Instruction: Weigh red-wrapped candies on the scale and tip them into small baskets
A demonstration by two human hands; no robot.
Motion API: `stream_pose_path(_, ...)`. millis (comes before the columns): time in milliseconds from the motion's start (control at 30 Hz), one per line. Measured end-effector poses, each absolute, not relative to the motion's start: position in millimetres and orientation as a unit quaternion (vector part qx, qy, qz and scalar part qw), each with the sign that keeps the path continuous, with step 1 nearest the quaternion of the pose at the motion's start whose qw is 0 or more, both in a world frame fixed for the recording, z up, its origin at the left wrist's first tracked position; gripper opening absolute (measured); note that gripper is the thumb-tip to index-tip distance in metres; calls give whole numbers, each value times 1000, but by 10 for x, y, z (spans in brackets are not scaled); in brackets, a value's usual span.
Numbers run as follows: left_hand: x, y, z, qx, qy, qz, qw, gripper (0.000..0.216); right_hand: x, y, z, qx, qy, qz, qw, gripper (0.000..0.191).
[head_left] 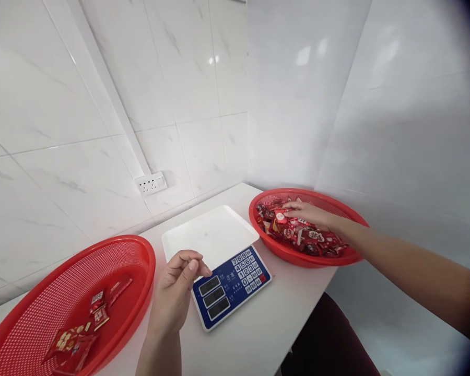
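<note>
The left basket [58,287] is glossy red plastic, its wall pierced like mesh, its floor smooth. The right basket [284,257] looks the same, with a smooth, shiny rim. The packets [315,236] in both are crinkled film, catching light like foil. Between them, the scale's tray [207,230] is smooth white plastic, its blue panel [235,286] flat and smooth, the display windows [213,298] glassy. Beneath, the white table [250,324] looks smooth. The left wall's tiles [82,104] are glossy and marble-veined; the far right wall [297,120] gleams softly. Near me, dark cloth [332,339] looks matt.
</note>
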State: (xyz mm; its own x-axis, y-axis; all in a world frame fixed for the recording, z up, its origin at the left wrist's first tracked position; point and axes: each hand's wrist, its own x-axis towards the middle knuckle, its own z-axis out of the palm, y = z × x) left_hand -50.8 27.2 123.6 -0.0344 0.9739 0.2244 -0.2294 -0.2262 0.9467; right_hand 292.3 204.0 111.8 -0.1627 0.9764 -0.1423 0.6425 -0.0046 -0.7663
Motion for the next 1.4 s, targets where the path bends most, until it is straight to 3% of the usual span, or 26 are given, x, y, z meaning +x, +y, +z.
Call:
stream_pose_path(533,-317,357,1141,500,420,569,500,25,2515,1886,1290,-622,-544,430,362,28)
stream_pose_path(767,-206,434,987,571,487,521,406,50,1522,1505,1275,-391,-586,635,315,20)
stream_pose_path(900,-255,548,884,564,525,538,343,40,1200,1438,1096,-331,-604,669,279,26)
stream_pose_path(1100,-404,673,780,534,579,555,267,19,1104,1564,992,-348,-562,687,302,27)
stream_pose_path(1400,-548,706,759,562,647,492,154,29,1152,1607,1009,-410,-523,665,341,29)
